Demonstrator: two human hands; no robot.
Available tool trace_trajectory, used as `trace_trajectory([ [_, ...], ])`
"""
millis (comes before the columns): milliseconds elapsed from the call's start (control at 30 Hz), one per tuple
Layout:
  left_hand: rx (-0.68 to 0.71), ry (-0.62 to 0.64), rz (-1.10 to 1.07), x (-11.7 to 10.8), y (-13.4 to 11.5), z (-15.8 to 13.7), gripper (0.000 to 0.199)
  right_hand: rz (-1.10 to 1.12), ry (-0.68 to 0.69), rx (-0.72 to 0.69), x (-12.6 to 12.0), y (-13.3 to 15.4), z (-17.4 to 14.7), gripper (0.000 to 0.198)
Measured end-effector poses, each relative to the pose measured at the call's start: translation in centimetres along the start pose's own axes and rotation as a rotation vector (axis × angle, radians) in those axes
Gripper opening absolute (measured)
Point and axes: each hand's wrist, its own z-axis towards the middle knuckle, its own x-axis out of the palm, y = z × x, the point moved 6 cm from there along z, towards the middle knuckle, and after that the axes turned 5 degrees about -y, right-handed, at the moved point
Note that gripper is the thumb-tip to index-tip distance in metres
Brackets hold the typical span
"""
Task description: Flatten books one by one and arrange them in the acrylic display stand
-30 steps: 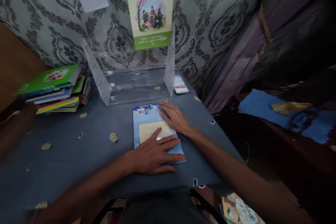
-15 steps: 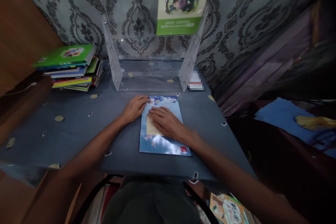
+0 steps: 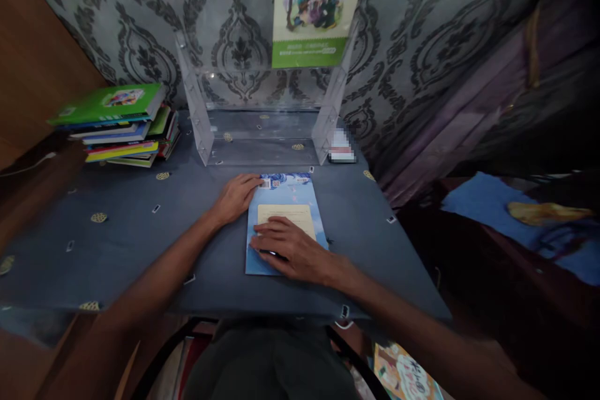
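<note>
A light blue book (image 3: 276, 195) lies closed on the table, with a barcode at its top left and a cream text panel in its middle. My left hand (image 3: 237, 195) rests at the book's upper left corner, its fingertips on the edge of the cover and the palm on the tablecloth. Across the lower half of the book lies my right hand (image 3: 290, 247), fingers stretched out to the left and slightly apart. It covers part of the cream panel and the lower right of the cover. Neither hand grips anything.
Behind the book stands a clear acrylic rack (image 3: 200, 131) against the patterned wall. A stack of books (image 3: 117, 128) is at the back left of the dark tablecloth (image 3: 140, 244). A green-bottomed poster (image 3: 314, 53) hangs above. A blurred-out small item (image 3: 342, 147) sits right of the rack.
My right hand has slid down the book towards me, uncovering more of the cream panel. The left hand stays at the upper left corner. The camera view has shifted slightly.
</note>
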Motion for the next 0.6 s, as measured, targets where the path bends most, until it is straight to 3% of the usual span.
trace_trajectory([
  [333,-0.062,-0.008,0.134,1.2,-0.9,-0.9,0.037,-0.421,-0.26,0.487,-2.7,-9.4,-4.3,0.044],
  [600,-0.071,-0.068,0.112,1.8,0.0,-0.4,0.04,-0.422,-0.266,0.56,-1.8,-10.7,-3.4,0.044],
])
